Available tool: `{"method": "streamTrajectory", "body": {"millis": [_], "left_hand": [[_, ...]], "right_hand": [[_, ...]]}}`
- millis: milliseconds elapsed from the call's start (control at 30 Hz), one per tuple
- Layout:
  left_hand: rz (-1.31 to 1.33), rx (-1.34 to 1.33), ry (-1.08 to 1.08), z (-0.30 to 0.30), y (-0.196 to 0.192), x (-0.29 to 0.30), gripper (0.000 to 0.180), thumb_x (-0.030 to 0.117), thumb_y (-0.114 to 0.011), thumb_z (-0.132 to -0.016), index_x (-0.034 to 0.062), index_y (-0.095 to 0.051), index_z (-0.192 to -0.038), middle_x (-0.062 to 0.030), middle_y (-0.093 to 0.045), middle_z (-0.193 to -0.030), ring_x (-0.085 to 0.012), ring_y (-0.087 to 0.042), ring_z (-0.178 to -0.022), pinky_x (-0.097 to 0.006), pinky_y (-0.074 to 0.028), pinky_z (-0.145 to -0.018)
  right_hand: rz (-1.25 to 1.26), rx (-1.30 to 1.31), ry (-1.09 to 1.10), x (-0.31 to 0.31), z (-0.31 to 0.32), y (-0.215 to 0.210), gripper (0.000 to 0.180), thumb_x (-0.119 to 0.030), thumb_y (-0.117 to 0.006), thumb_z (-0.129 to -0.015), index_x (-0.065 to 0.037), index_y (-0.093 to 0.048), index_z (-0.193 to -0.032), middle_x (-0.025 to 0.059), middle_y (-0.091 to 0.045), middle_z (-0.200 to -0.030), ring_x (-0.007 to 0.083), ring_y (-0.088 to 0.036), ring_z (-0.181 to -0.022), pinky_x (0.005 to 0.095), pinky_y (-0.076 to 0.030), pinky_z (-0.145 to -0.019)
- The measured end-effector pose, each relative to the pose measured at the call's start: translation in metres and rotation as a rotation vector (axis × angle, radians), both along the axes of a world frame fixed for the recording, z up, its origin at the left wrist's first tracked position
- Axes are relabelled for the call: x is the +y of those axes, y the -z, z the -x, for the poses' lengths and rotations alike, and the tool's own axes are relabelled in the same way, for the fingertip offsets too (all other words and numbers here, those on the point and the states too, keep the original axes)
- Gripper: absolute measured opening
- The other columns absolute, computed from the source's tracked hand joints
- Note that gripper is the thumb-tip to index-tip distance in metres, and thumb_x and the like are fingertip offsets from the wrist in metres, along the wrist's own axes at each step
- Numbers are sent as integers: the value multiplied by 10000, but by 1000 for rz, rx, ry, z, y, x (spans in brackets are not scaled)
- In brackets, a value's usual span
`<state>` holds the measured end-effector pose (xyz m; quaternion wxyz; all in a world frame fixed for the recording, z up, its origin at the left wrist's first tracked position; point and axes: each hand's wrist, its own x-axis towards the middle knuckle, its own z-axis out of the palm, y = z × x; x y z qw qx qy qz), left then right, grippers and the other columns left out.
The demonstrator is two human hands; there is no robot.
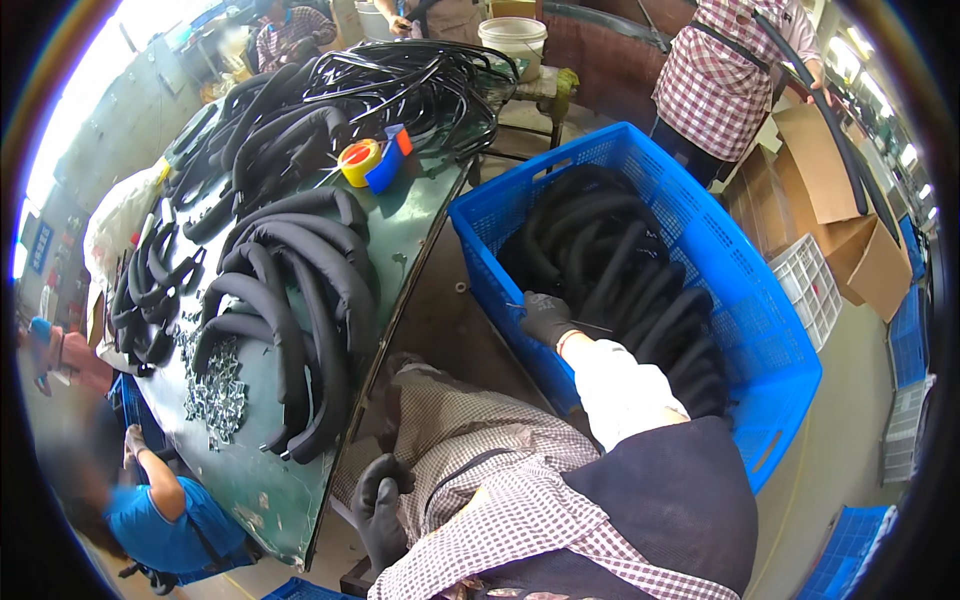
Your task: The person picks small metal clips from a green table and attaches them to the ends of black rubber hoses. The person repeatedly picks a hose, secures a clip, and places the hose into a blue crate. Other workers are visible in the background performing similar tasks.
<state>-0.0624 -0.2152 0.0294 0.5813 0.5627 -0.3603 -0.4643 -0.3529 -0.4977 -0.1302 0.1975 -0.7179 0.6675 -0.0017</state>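
Observation:
My right hand, in a dark glove, reaches over the near left side of a blue plastic crate. Its fingers are curled against the black foam-covered tubes heaped inside; what they grip is hidden. In front of my body, lower down, my left hand hangs in a black glove, its fingers loosely curled with nothing seen in them. Thick bent foam tubes lie on the green table to the left, beside a pile of small metal clips.
On the table are a yellow tape roll, thin black hoses and a white bag. Co-workers stand at the far right and sit at the lower left. Cardboard boxes and a white basket are beyond the crate; a bucket stands behind.

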Motion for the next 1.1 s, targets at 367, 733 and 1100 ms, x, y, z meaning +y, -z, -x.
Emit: {"method": "streamTrajectory", "body": {"millis": [367,733,1100], "left_hand": [[-49,82,-32,-9,10,1,327,133,-561,-937,-35,-589,-1216,-133,-656,-1058,-199,-622,-881,-328,-500,-819],[-173,180,59,-20,15,-21,318,109,-584,-959,-36,-572,-1242,-100,-635,-1116,-160,-606,-1000,-292,-478,-909],[29,-175,-13,-53,-7,-32,313,70,-615,-923,-29,-592,-1219,-111,-656,-1089,-171,-619,-1016,-295,-475,-898]], "right_hand": [[146,50,-16,54,22,21,274,-319,-618,-838,-74,-598,-957,184,-690,-832,374,-685,-782,503,-533,-707],[180,82,-66,78,53,28,284,-315,-636,-835,-63,-565,-945,209,-663,-784,399,-663,-725,514,-520,-672],[55,126,-101,62,44,-9,446,-454,-652,-827,-49,-570,-994,217,-677,-877,389,-668,-827,496,-519,-733]]}}
